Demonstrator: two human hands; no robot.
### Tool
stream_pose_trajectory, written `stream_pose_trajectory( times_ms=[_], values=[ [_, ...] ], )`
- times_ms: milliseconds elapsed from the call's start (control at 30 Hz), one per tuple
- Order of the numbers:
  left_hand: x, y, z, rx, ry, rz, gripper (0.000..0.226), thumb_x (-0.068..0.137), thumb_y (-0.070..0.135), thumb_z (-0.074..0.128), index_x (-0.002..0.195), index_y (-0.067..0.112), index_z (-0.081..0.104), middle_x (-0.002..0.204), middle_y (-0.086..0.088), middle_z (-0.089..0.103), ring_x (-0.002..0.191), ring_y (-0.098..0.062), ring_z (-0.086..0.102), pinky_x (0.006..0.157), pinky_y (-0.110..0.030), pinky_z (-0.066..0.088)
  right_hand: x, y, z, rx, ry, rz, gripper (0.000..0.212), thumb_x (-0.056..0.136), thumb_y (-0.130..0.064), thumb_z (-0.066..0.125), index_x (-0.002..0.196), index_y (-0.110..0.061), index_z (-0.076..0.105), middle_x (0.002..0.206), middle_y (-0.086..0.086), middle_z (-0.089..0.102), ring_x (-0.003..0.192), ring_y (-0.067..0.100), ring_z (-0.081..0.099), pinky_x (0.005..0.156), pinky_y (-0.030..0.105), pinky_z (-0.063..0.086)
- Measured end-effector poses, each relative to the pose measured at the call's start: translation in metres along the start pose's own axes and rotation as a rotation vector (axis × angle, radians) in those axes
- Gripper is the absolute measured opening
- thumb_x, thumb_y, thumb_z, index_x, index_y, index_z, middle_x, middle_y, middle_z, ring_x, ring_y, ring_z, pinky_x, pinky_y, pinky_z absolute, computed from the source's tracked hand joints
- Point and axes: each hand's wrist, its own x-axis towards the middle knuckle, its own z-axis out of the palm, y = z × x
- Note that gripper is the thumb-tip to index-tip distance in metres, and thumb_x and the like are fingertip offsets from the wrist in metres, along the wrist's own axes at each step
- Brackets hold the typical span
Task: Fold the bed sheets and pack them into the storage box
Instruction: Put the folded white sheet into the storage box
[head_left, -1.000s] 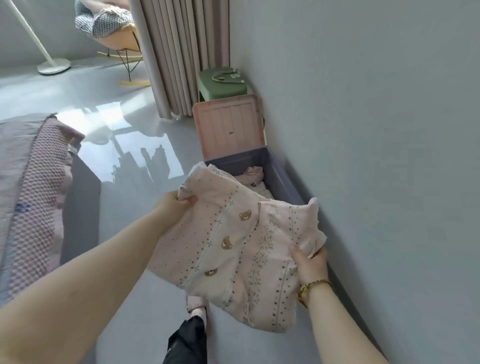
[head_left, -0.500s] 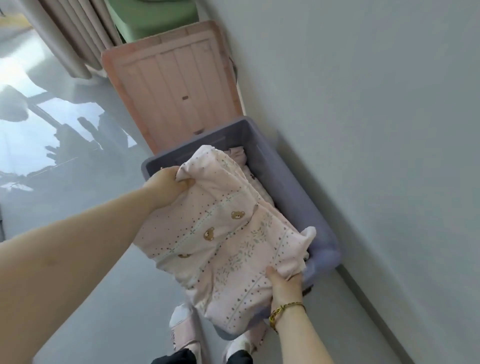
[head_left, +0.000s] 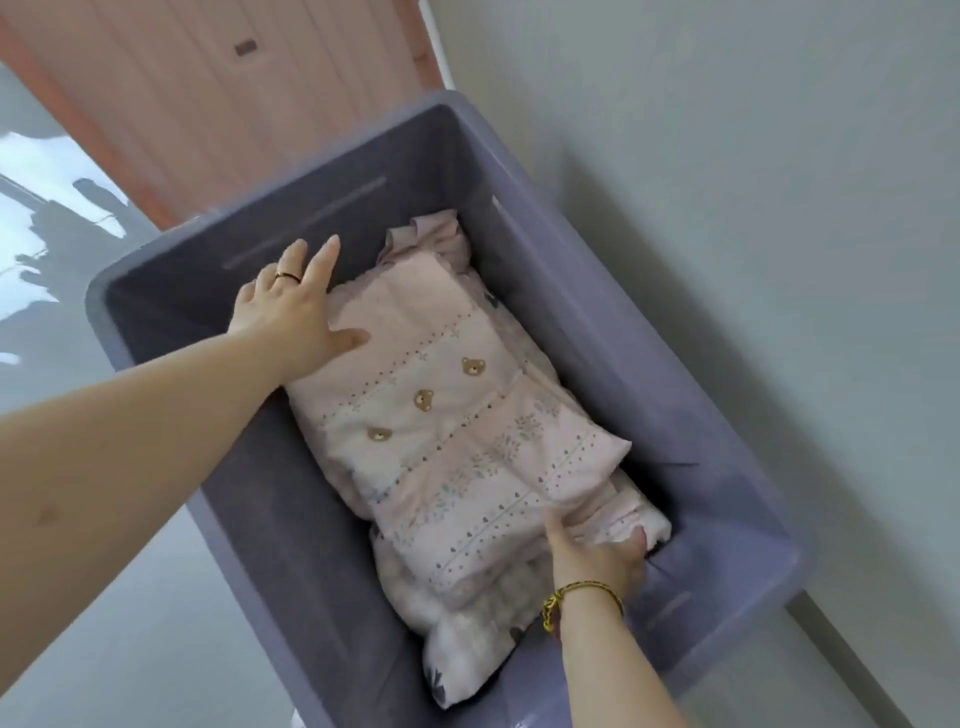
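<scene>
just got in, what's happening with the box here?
A person is packing bedding into the purple storage box by the wall. The folded pink bear-print sheet now lies inside it, on top of other folded fabric. The left hand rests flat on the sheet's far end, fingers spread; the right hand has a grip on the near corner, tucking it down. The pink lid stands open behind the box.
</scene>
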Motion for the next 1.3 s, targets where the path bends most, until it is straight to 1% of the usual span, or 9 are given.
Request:
stream_pose_trajectory(
  times_ms=[67, 200, 333, 633, 833, 900, 1033, 1167, 1300],
  values=[
    [-0.002, -0.007, 0.021, 0.008, -0.071, -0.016, 0.094, 0.083, 0.046, 0.06, 0.146, 0.03, -0.008, 0.156, -0.004, -0.008, 0.143, -0.028, 0.001, 0.114, -0.045, 0.01, -0.002, 0.002, 0.005, -0.189, 0.068, -0.276, 0.091, 0.072, -0.019, 0.075, 0.145, -0.012, 0.02, 0.152, 0.017, 0.015, 0.138, 0.032, 0.019, 0.112, 0.04, 0.021],
    [0.001, -0.008, 0.055, 0.021, -0.191, -0.011, 0.104, 0.076, 0.05, 0.065, 0.145, 0.034, -0.011, 0.155, -0.003, -0.015, 0.143, -0.028, -0.007, 0.112, -0.049, 0.014, 0.004, -0.013, 0.02, -0.832, -0.229, -0.691, 0.101, 0.082, -0.046, 0.06, 0.145, -0.025, -0.016, 0.152, 0.008, -0.026, 0.141, 0.028, -0.018, 0.115, 0.044, -0.001],
    [0.013, -0.013, 0.091, 0.083, -0.292, 0.014, 0.107, 0.075, 0.054, 0.065, 0.144, 0.035, -0.015, 0.153, -0.002, -0.021, 0.142, -0.027, -0.017, 0.113, -0.048, 0.011, 0.024, -0.015, 0.049, -1.071, -0.402, -0.671, 0.107, 0.08, -0.054, 0.058, 0.141, -0.03, -0.026, 0.148, 0.006, -0.036, 0.137, 0.031, -0.029, 0.111, 0.052, -0.011],
    [0.04, -0.035, 0.14, 0.243, -0.272, 0.044, 0.101, 0.08, 0.059, 0.054, 0.141, 0.035, -0.022, 0.152, -0.003, -0.027, 0.14, -0.029, -0.022, 0.115, -0.043, 0.001, 0.063, 0.006, 0.09, -1.205, -0.433, -0.601, 0.105, 0.079, -0.062, 0.051, 0.141, -0.029, -0.027, 0.142, 0.003, -0.043, 0.136, 0.031, -0.032, 0.11, 0.055, -0.012],
    [0.036, -0.035, 0.124, 0.271, -0.267, 0.06, 0.084, 0.088, 0.051, 0.049, 0.147, 0.029, -0.008, 0.156, -0.002, -0.013, 0.143, -0.025, -0.01, 0.114, -0.041, 0.015, 0.057, -0.007, 0.078, -1.189, -0.45, -0.596, 0.094, 0.085, -0.049, 0.053, 0.144, -0.033, -0.017, 0.152, 0.003, -0.028, 0.141, 0.029, -0.02, 0.114, 0.049, 0.001],
    [0.028, -0.039, 0.108, 0.267, -0.227, 0.068, 0.063, 0.093, 0.04, 0.045, 0.146, 0.024, 0.016, 0.154, -0.004, 0.013, 0.141, -0.023, 0.014, 0.107, -0.037, 0.028, 0.047, -0.01, 0.065, -1.105, -0.447, -0.634, 0.083, 0.091, -0.037, 0.05, 0.145, -0.032, -0.012, 0.156, 0.001, -0.012, 0.143, 0.025, -0.002, 0.114, 0.041, 0.015],
    [-0.017, -0.057, 0.062, 0.197, -0.163, 0.03, 0.036, 0.096, 0.034, 0.037, 0.13, 0.027, 0.045, 0.127, 0.003, 0.056, 0.119, -0.018, 0.048, 0.1, -0.028, 0.029, -0.002, -0.023, 0.03, -1.057, -0.418, -0.742, 0.062, 0.095, -0.024, 0.042, 0.147, -0.025, 0.008, 0.147, 0.002, 0.031, 0.132, 0.021, 0.031, 0.106, 0.031, 0.031],
    [-0.075, -0.073, -0.013, -0.032, -0.082, -0.077, 0.028, 0.095, 0.027, 0.039, 0.117, 0.028, 0.057, 0.118, -0.001, 0.06, 0.108, -0.025, 0.054, 0.084, -0.03, 0.042, -0.076, -0.067, -0.004, -1.019, -0.377, -0.82, 0.044, 0.096, -0.021, 0.038, 0.139, -0.02, 0.031, 0.126, 0.002, 0.054, 0.114, 0.019, 0.051, 0.092, 0.029, 0.042],
    [-0.129, -0.11, -0.089, -0.202, -0.005, -0.167, 0.027, 0.095, 0.025, 0.039, 0.113, 0.028, 0.059, 0.116, -0.003, 0.06, 0.105, -0.026, 0.054, 0.083, -0.03, 0.044, -0.166, -0.109, -0.029, -1.019, -0.395, -0.981, 0.037, 0.098, -0.021, 0.034, 0.133, -0.023, 0.042, 0.116, -0.003, 0.061, 0.096, 0.012, 0.055, 0.076, 0.02, 0.042]
  ],
)
